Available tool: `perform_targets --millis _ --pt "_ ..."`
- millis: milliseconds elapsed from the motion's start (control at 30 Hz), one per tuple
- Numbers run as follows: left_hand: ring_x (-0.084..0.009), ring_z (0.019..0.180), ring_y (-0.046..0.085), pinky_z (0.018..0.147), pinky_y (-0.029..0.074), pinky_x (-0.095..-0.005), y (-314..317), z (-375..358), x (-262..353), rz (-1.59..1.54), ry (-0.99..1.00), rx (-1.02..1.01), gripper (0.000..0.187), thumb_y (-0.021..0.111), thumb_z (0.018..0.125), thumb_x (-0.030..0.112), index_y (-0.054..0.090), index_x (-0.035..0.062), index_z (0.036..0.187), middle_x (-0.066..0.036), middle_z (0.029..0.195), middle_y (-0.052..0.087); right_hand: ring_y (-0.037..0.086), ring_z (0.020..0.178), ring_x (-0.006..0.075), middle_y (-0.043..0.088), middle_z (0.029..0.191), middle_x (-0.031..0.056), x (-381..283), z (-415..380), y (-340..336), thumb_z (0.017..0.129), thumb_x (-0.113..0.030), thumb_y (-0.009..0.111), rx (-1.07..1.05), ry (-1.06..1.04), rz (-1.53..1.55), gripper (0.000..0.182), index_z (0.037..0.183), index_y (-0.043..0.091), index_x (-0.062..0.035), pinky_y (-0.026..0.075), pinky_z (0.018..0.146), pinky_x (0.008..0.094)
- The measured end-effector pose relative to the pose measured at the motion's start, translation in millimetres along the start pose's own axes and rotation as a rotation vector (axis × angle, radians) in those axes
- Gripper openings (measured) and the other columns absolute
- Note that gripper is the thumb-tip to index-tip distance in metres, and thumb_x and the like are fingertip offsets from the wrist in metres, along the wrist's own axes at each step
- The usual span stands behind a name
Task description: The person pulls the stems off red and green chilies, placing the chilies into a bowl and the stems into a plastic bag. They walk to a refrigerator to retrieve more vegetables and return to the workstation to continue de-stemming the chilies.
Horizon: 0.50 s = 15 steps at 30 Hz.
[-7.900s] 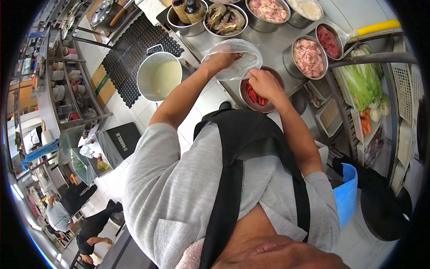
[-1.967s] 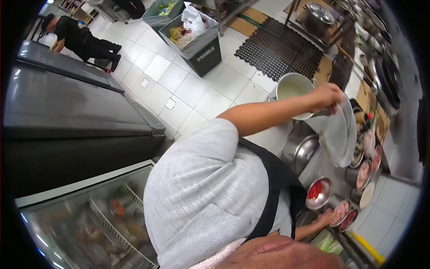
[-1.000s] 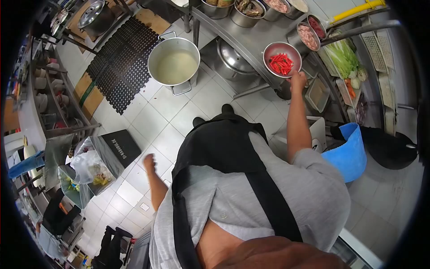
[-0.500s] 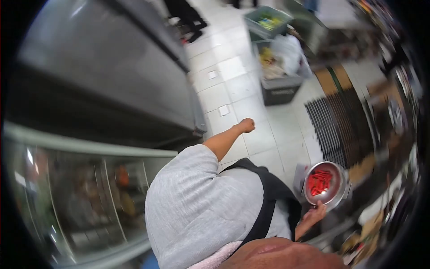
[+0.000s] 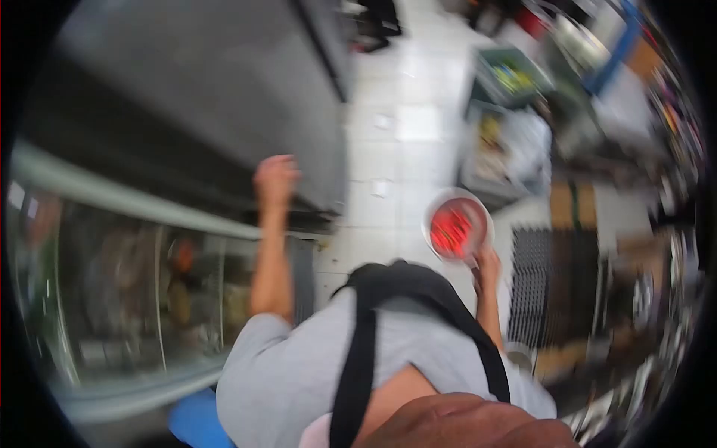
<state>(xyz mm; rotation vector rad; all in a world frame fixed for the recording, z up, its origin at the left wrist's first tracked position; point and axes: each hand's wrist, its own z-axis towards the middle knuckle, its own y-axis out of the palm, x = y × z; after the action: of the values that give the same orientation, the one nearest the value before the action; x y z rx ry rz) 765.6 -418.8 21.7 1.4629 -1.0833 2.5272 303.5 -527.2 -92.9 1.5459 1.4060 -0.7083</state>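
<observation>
My right hand [image 5: 487, 267] grips the near rim of a round metal bowl [image 5: 487, 231], holding it out in front of my body. Inside the bowl lie several long red pieces [image 5: 450, 230] that look like chillies, though blur hides their detail. My left hand [image 5: 276, 178] is raised on the left, in front of the grey metal cabinet [image 5: 202, 82], and no object shows in it. Motion smears its fingers.
Left of me stands a glass-fronted display case [image 5: 119, 299] with shelves. White floor tiles [image 5: 373, 160] run ahead. A grey bin [image 5: 485, 190] with a plastic bag and a green crate [image 5: 489, 82] stand ahead right. Dark ribbed mats [image 5: 553, 284] lie at right. A person's dark legs [image 5: 381, 19] show far ahead.
The bowl in my right hand has moved forward and left, away from the right side. My left hand has swung left towards the cabinet. My view has turned.
</observation>
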Motion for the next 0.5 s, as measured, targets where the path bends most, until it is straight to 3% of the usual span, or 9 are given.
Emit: perform_targets --millis 33,100,167,200,233,300,333,367,500 --pt "-0.0131 0.072 0.059 0.068 0.047 -0.0266 -20 1 24 -0.191 -0.227 0.01 0.02 0.05 0.089 0.014 0.062 0.0024 0.1 -0.006 0.082 0.062 0.05 0.06 0.0102 0.053 0.07 0.0 -9 19 4 0.074 -0.009 0.057 -0.137 -0.213 -0.197 0.005 0.074 0.054 -0.004 0.042 0.053 0.0279" --pt "-0.0099 0.073 0.057 0.067 0.046 -0.0234 -50 5 -15 -0.46 -0.221 0.088 0.018 0.053 0.089 0.008 0.061 -0.0001 0.102 -0.004 0.078 0.061 0.048 0.057 0.0094 0.053 0.068 0.0004 -29 44 13 0.073 -0.009 0.057 -0.087 -0.16 -0.226 0.007 0.076 0.056 -0.0029 0.04 0.051 0.0262" --pt "-0.0096 0.07 0.055 0.065 0.046 -0.0237 -69 -41 40 -0.412 -0.258 0.164 0.016 0.057 0.086 0.004 0.06 -0.0006 0.101 -0.004 0.076 0.06 0.044 0.05 0.0075 0.054 0.066 -0.0001 -36 52 48 0.072 -0.012 0.058 -0.094 -0.122 -0.14 0.011 0.075 0.06 -0.0018 0.034 0.047 0.0218" --pt "-0.0086 0.071 0.053 0.066 0.045 -0.0229 -66 -54 48 -0.495 -0.202 0.129 0.015 0.06 0.085 0.006 0.06 -0.0003 0.099 -0.003 0.078 0.059 0.042 0.051 0.0069 0.053 0.065 -0.0016 -40 70 52 0.074 -0.014 0.059 -0.18 -0.235 -0.372 0.011 0.075 0.059 -0.0026 0.032 0.046 0.0225" --pt "-0.0079 0.074 0.053 0.067 0.044 -0.0219 -55 -68 78 -0.504 -0.155 0.088 0.014 0.061 0.085 0.007 0.06 0.0 0.097 -0.003 0.082 0.06 0.052 0.066 0.0075 0.059 0.076 0.0004 -63 69 65 0.073 -0.011 0.057 -0.332 -0.244 -0.541 0.023 0.092 0.064 0.0 0.043 0.06 0.0245" --pt "-0.0069 0.074 0.053 0.069 0.044 -0.0214 -13 -63 133 -0.303 -0.172 0.02 0.012 0.062 0.085 0.008 0.062 0.0005 0.093 0.0 0.083 0.06 0.044 0.061 0.0054 0.053 0.07 -0.003 -89 94 111 0.077 -0.006 0.055 -0.52 -0.137 -0.477 0.014 0.087 0.061 0.0005 0.038 0.056 0.0233" --pt "-0.0079 0.076 0.053 0.069 0.045 -0.0225 1 -76 148 -0.405 -0.226 -0.023 0.01 0.062 0.084 0.008 0.062 0.0014 0.091 -0.001 0.084 0.06 0.042 0.06 0.0053 0.05 0.069 -0.0037 -90 98 126 0.077 -0.004 0.057 -0.63 -0.046 -0.351 0.008 0.082 0.059 0.0002 0.036 0.054 0.0224" --pt "-0.0098 0.086 0.057 0.077 0.046 -0.0238 11 -82 150 -0.217 -0.123 -0.088 0.012 0.063 0.083 0.007 0.063 0.0007 0.094 -0.003 0.093 0.062 0.044 0.062 0.0056 0.051 0.07 -0.0031 -95 102 138 0.076 -0.002 0.059 -0.684 0.077 -0.302 0.004 0.079 0.058 0.0 0.037 0.055 0.0219" --pt "-0.0201 0.082 0.058 0.071 0.047 -0.03 51 -99 181 0.075 -0.042 -0.096 0.014 0.062 0.08 0.007 0.062 0.0021 0.094 -0.008 0.089 0.059 0.05 0.067 0.0075 0.058 0.086 0.0032 -110 98 167 0.075 -0.002 0.06 -0.914 0.164 -0.366 0.009 0.07 0.053 -0.0021 0.042 0.059 0.0232"
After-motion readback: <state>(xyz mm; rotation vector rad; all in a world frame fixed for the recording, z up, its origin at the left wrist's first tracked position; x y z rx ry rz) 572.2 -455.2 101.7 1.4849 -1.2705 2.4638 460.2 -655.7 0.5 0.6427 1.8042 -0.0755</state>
